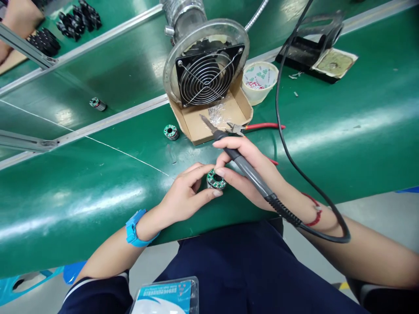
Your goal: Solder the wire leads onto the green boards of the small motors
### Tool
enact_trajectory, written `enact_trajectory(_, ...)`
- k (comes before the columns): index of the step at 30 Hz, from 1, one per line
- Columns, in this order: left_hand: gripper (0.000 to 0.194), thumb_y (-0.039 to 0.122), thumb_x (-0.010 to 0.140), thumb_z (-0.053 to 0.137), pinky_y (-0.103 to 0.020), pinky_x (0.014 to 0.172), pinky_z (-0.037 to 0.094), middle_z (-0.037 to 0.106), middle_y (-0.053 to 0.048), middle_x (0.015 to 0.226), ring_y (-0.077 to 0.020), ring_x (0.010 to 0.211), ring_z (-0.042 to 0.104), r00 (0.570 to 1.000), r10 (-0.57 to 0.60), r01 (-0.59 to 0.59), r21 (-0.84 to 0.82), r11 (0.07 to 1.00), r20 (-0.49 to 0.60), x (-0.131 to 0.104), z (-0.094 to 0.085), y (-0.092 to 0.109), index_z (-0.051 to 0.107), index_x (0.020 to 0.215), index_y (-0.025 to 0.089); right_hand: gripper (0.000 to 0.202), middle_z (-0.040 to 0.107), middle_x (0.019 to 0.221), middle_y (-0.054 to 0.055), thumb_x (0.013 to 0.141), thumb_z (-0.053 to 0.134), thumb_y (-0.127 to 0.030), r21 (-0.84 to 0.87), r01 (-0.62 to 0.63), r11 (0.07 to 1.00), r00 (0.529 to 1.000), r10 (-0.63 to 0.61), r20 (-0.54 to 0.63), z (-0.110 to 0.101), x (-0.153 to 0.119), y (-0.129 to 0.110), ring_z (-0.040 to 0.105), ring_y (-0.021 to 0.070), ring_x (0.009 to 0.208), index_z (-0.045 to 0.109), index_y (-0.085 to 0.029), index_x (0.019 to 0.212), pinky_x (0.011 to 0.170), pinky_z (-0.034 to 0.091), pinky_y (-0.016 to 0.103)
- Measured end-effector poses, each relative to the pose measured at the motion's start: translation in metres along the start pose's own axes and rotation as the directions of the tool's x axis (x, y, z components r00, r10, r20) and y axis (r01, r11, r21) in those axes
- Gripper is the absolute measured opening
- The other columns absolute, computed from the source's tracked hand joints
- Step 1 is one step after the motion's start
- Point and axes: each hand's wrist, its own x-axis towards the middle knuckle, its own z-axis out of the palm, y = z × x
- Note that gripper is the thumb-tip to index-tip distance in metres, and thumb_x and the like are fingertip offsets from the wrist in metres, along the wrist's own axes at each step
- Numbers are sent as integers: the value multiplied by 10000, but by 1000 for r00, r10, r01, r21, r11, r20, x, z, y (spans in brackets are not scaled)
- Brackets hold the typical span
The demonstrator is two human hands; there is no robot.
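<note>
My left hand (185, 192) is closed round a small motor (216, 179) topped by a ring-shaped green circuit board, thumb in front and fingers behind. A soldering iron (250, 172) lies in my right hand (248, 168), its bare tip pointing up and away toward a cardboard tray. The thumb and a fingertip of that hand also reach the motor's board edge. Red-handled side cutters (240, 128) rest at the tray's front edge, partly hidden behind my right hand. A second motor with a green board (171, 132) stands left of the tray.
A fan (206, 83) in a round metal hood stands over the cardboard tray (199, 137), which holds wire clippings. A tape-roll cup (258, 83) is beside it. At upper right sits an iron stand (307, 52) with a sponge. The iron's black cable (278, 102) loops past my right forearm.
</note>
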Motion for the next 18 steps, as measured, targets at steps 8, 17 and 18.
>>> enact_trajectory(8,471,106,810,622,-265,667,449,588,-60,1120,-84,674,453,978,-168,180,95,979,-123,13,12,-31,482,1253,182,423,678,1020,108,936,549,-324,-637,39,770,999,-29,27,23,-1,25,624,267,930,532,-160,1326,809,464,412)
enact_trajectory(17,830,52,745,493,-235,628,506,313,-107,1532,-59,757,551,971,-192,130,-359,924,-143,2,17,-32,142,1427,368,353,698,1074,74,922,494,-206,-438,118,891,992,-120,24,37,2,23,598,230,1010,519,-207,1274,901,438,404)
enact_trajectory(18,840,52,745,496,-230,613,499,314,-106,1542,-64,764,555,973,-184,125,-354,927,-141,2,17,-28,136,1433,372,330,706,1030,58,932,491,-214,-412,115,904,992,-124,6,38,2,21,602,219,968,526,-218,1260,876,441,394)
